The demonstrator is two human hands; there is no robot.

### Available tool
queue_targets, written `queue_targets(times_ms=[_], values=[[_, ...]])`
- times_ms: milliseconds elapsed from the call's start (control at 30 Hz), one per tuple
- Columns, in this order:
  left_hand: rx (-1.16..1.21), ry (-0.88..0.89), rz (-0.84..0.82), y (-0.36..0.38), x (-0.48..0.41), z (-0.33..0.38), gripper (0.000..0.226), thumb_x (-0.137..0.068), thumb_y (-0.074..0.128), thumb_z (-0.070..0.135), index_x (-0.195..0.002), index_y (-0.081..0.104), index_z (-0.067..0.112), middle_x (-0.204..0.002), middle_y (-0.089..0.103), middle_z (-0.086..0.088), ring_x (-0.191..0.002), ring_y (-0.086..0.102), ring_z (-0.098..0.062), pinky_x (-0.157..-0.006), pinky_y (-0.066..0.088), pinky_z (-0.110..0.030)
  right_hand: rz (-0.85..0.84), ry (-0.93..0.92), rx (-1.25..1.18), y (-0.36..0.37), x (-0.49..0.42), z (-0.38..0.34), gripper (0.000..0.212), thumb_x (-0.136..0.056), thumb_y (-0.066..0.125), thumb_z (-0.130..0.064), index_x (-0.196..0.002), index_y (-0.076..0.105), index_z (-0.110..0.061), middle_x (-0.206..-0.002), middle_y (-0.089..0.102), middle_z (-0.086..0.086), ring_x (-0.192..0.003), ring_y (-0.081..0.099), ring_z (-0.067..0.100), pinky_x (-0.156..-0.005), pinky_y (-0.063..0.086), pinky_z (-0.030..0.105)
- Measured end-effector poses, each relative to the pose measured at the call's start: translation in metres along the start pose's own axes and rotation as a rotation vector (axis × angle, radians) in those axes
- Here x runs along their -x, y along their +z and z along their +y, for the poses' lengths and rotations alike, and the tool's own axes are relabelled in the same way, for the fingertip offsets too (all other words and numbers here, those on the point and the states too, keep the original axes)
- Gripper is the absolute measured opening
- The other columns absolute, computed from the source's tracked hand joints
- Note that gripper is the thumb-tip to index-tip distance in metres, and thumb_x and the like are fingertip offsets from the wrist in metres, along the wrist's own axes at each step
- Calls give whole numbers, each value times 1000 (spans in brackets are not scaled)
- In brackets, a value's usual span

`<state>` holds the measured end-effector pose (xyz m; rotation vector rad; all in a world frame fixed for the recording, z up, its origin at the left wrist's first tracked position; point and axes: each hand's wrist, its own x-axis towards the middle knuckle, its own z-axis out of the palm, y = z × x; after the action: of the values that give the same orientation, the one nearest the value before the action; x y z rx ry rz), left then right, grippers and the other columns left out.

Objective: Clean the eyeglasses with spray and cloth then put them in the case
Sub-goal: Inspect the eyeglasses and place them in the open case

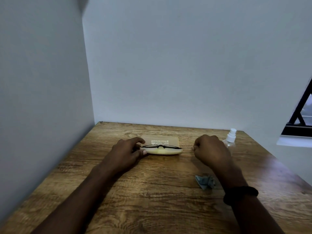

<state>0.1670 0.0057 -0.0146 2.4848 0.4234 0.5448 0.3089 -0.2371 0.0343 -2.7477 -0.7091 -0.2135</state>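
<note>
The eyeglasses (160,146) lie in the open case (163,151) on the table (152,191) — light, thin-framed, likely fragile, best lifted by the frame, not the lenses. The left grip (125,150) pinches the case's end; the right grip (210,149) is curled — apparently empty.

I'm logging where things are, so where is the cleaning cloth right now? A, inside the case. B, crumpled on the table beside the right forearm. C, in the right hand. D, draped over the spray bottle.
B: the cloth lies crumpled on the table beside the right forearm, apart from the case and spray bottle.
</note>
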Motion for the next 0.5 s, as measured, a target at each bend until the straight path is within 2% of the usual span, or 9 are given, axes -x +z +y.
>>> queue_targets(times_ms=[100, 233, 367, 433, 500], values=[[-14, -4, 2, 0, 0, 0, 41, -91, 71, 47, -130, 62, 36, -121, 75, 4, -112, 67, -12, -99, 53, -38, -258, 50, 65, -11, 2, 8, 30, -85, 71, -44, -77, 63, -16, -83, 69, 5, -79, 68, 23, -81, 59, 37], [-100, -6, 53, -1, -1, 0, 47, -92, 64, 57, -134, 59, 34, -118, 76, 4, -113, 68, -17, -100, 52, -46, -483, 79, 93, -23, 10, 6, 46, -77, 78, -57, -79, 62, -14, -73, 63, 0, -72, 63, 17, -82, 59, 37], [-197, 47, 252, -3, 3, 8, 44, -94, 62, 51, -133, 59, 30, -115, 76, 5, -111, 69, -17, -100, 47, -47, -594, 65, 99, -32, 17, 1, 49, -76, 80, -54, -94, 67, -10, -76, 64, -2, -65, 61, 10, -62, 54, 25], [-109, 117, 325, -2, 4, 16, 39, -95, 62, 45, -130, 64, 27, -110, 77, 5, -101, 71, -13, -95, 52, -44, -645, 54, 123, -35, 20, 1, 43, -78, 82, -43, -104, 69, -11, -77, 66, -3, -63, 60, 9, -54, 49, 22], [10, 175, 341, 5, 7, 28, 32, -97, 64, 39, -126, 69, 25, -106, 77, 7, -92, 69, -6, -84, 55, -33, -675, 33, 151, -35, 19, 1, 34, -80, 83, -31, -106, 70, -13, -79, 66, -3, -62, 60, 7, -50, 46, 19]])
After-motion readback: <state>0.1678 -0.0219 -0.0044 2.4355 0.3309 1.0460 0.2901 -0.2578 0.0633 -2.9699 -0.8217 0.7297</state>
